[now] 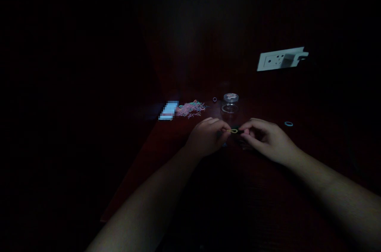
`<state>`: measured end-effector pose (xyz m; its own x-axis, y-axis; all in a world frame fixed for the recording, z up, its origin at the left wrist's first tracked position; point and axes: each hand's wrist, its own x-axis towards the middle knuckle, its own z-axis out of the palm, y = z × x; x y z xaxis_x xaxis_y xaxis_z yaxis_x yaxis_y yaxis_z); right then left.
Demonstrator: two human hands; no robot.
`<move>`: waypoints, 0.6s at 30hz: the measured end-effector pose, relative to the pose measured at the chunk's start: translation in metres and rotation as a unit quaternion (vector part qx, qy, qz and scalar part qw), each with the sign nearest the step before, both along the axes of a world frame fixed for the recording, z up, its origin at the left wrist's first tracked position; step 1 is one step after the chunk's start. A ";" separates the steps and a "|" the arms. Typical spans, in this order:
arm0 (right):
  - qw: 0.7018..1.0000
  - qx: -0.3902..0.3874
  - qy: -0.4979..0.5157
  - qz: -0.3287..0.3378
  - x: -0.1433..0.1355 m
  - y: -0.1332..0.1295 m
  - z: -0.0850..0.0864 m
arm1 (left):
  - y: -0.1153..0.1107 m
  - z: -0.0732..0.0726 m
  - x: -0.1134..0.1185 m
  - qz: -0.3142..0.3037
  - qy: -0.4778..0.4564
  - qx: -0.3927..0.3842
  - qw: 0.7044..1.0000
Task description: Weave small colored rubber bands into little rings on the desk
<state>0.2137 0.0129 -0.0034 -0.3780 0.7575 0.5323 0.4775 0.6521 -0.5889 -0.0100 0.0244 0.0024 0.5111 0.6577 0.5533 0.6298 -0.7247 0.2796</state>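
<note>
Above the table, my left hand pinches a small yellow elastic band between thumb and fingertips, and the band's loop points to the right. My right hand is close on the other side, its thumb and fingers nearly together at the loop's end. Something small and dark is at its fingertips, too dim to name. A little blue thing shows on the table just beneath my left fingers. Behind both hands stands a clear lidded jar.
A lit phone lies at the table's left edge beside a heap of colourful thin bands. Farther back is a small ring. To the right lies a blue band. A wall socket holds a plug. The room is very dark.
</note>
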 end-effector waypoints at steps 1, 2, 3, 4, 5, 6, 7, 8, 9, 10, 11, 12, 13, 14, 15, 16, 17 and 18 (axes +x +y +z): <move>1.000 -0.003 0.005 -0.011 0.001 0.001 0.000 | 0.005 0.000 -0.005 0.016 0.002 0.008 1.000; 1.000 -0.002 0.009 -0.022 0.003 0.002 0.000 | 0.010 0.000 -0.010 0.039 0.002 0.014 0.999; 0.999 0.002 0.011 -0.034 0.004 0.003 0.000 | 0.015 0.000 -0.016 0.066 0.005 0.015 0.998; 0.999 0.008 0.010 -0.044 0.006 0.004 0.000 | 0.021 0.000 -0.021 0.087 0.007 0.011 0.996; 0.999 0.014 0.007 -0.052 0.007 0.005 0.000 | 0.026 -0.001 -0.026 0.104 0.010 0.006 0.995; 0.998 0.019 0.004 -0.055 0.008 0.005 0.000 | 0.030 -0.002 -0.030 0.114 0.013 0.003 0.993; 0.998 0.021 0.003 -0.057 0.009 0.006 0.000 | 0.034 -0.004 -0.033 0.122 0.017 -0.001 0.992; 0.998 0.021 0.003 -0.056 0.010 0.006 0.000 | 0.038 -0.006 -0.035 0.127 0.022 -0.007 0.992; 0.998 0.019 0.003 -0.054 0.010 0.006 0.000 | 0.041 -0.008 -0.036 0.130 0.028 -0.014 0.991; 0.998 0.018 0.003 -0.053 0.010 0.006 0.000 | 0.043 -0.010 -0.036 0.131 0.034 -0.021 0.991; 0.998 0.017 0.002 -0.052 0.010 0.005 0.000 | 0.045 -0.011 -0.035 0.131 0.040 -0.028 0.990; 0.998 0.017 0.000 -0.053 0.010 0.005 0.001 | 0.047 -0.013 -0.033 0.130 0.046 -0.033 0.990; 0.998 0.019 -0.002 -0.054 0.010 0.005 0.001 | 0.049 -0.014 -0.032 0.129 0.051 -0.036 0.990; 0.998 0.021 -0.003 -0.055 0.009 0.004 0.002 | 0.050 -0.014 -0.030 0.128 0.057 -0.041 0.989; 0.998 0.023 -0.004 -0.056 0.009 0.004 0.002 | 0.051 -0.015 -0.028 0.128 0.065 -0.046 0.989; 0.998 0.026 -0.004 -0.056 0.009 0.004 0.003 | 0.051 -0.015 -0.027 0.129 0.074 -0.052 0.988; 0.998 0.028 -0.004 -0.055 0.008 0.003 0.004 | 0.052 -0.015 -0.025 0.130 0.083 -0.057 0.986; 0.998 0.030 -0.003 -0.054 0.008 0.003 0.004 | 0.053 -0.016 -0.025 0.132 0.091 -0.061 0.985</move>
<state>0.2216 0.0161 0.0006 -0.2998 0.7608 0.5755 0.5504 0.6307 -0.5470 -0.0347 0.0770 -0.0131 0.3973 0.8369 0.3765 0.8392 -0.4974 0.2198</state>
